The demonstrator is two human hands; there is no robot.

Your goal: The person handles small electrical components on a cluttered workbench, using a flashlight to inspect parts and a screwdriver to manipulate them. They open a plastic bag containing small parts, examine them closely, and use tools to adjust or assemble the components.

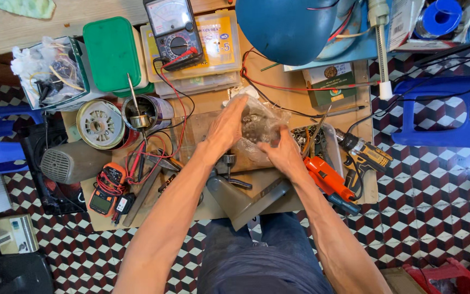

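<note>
head view: both hands, left hand (227, 128) and right hand (282, 154), grip a clear plastic bag (259, 121) (small parts inside).

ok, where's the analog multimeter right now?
In the head view, the analog multimeter sits at top centre, lying on a yellow-labelled clear parts box, just right of the green lidded box and left of the blue lamp shade.

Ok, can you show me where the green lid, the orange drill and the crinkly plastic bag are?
green lid (112, 53), head view, on the middle of its flat top.
orange drill (327, 178), head view, on its orange body.
plastic bag (260, 123), head view, on the clear crumpled part between the two hands.
</note>
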